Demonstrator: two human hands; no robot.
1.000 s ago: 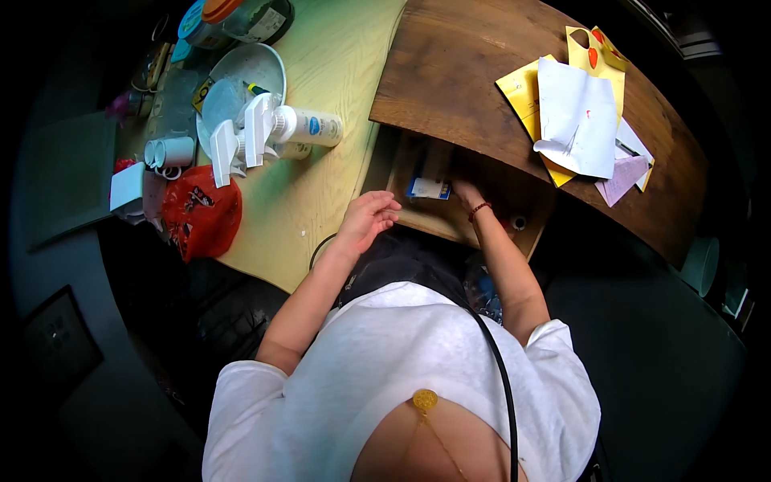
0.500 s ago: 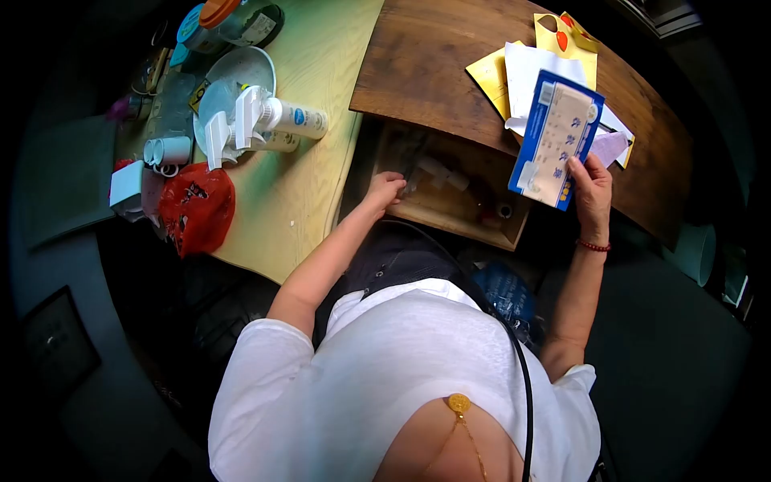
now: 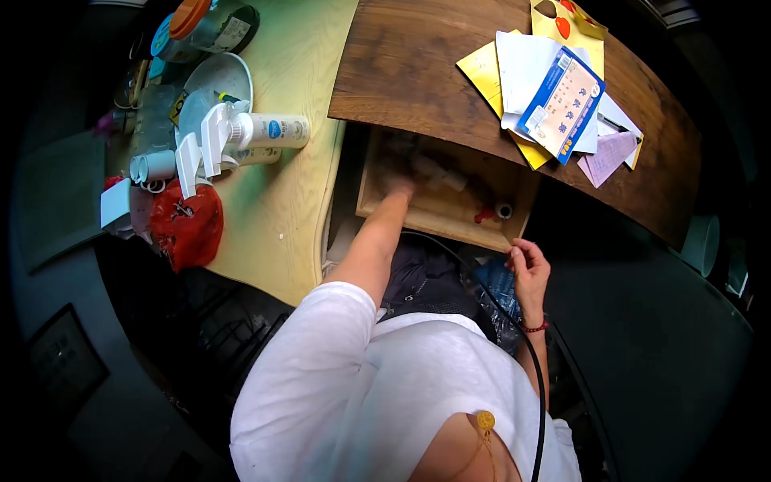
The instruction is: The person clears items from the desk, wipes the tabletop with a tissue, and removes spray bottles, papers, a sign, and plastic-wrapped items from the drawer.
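A wooden drawer (image 3: 466, 234) is pulled out from under the dark brown tabletop. My left hand (image 3: 397, 181) reaches into its left side; shadow and blur hide the fingers. Beside that hand, a whitish object (image 3: 438, 172) lies in the drawer, its kind unclear. A small red item (image 3: 483, 214) and a white roll-like piece (image 3: 503, 210) are in the right part. My right hand (image 3: 530, 271) is at the drawer's front right corner, fingers curled against the edge. A blue-bordered booklet (image 3: 566, 100) rests on the papers on the tabletop.
On the pale table (image 3: 289, 209) at left are spray bottles (image 3: 273, 131), a plate (image 3: 241, 76), jars, white cups (image 3: 152, 166) and a red plastic bag (image 3: 189, 225). Yellow folders (image 3: 484, 72), a pink slip (image 3: 609, 157) and a pen lie on the brown tabletop (image 3: 426, 64). A black cord crosses my front.
My right hand has let go of the blue-bordered booklet, now on the papers, and moved down to the drawer corner. My left hand has gone deeper into the drawer.
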